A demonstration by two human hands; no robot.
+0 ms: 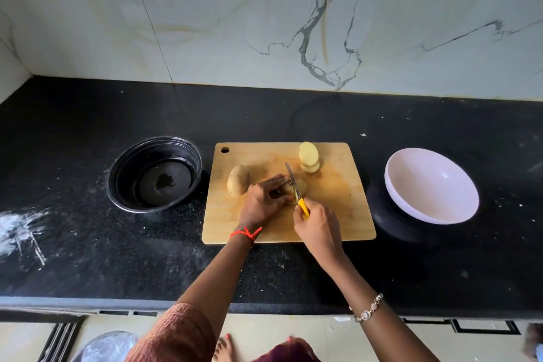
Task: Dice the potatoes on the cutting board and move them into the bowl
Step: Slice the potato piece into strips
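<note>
One black countertop is stretching along the marble wall, and one wooden cutting board is lying at its middle. Two bowls are flanking it: a black bowl sitting to the left, a white bowl tilting to the right, well apart from the potatoes. Two hands are working over the board. The left hand is curling its fingers round a potato being cut, pinning it down; the right hand is gripping the yellow handle of one knife, its blade standing on that potato. One whole potato is lying just beside the left hand, and one stack of slices is leaning at the board's far edge. The cut potato is mostly hiding under the fingers and the blade, and I'm not managing to count the slices. The dark shape under the white bowl is hard to make out
</note>
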